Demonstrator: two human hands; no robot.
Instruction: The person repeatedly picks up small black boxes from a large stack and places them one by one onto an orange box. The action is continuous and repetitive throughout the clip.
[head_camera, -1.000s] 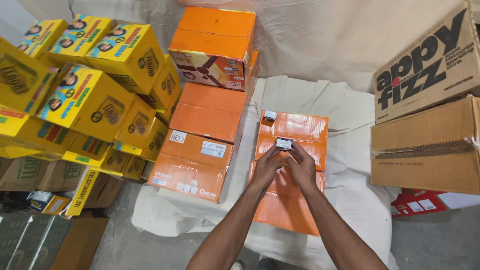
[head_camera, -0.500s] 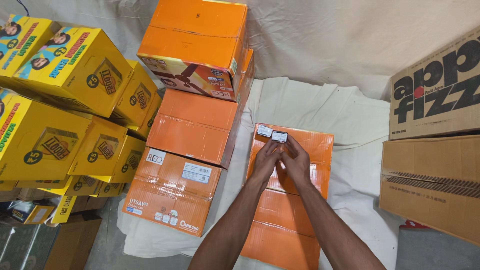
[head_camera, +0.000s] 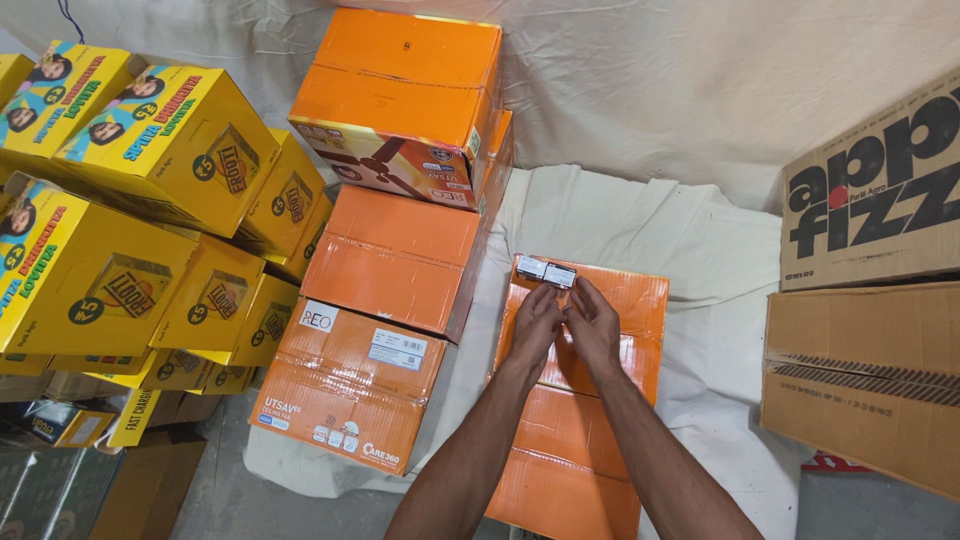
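Note:
A flat orange carton (head_camera: 600, 420) lies on white cloth in front of me. Both my hands rest on its far end, side by side. My left hand (head_camera: 535, 322) and my right hand (head_camera: 594, 320) meet at the fingertips on the near edge of a small black-and-white label (head_camera: 560, 275). That label sits at the carton's far edge, right beside another small label (head_camera: 530, 266). My forearms stretch over the carton's near half and hide part of its top.
A stack of orange cartons (head_camera: 385, 260) stands close on the left, with a taller one (head_camera: 400, 95) behind. Yellow printed boxes (head_camera: 130, 220) pile up at far left. Brown cardboard boxes (head_camera: 865, 370) stand at the right. White cloth (head_camera: 700, 240) covers the floor and the wall.
My hands have carried the small label away from me, from the carton's middle to its far edge beside the other label. The view has dropped closer to the cartons.

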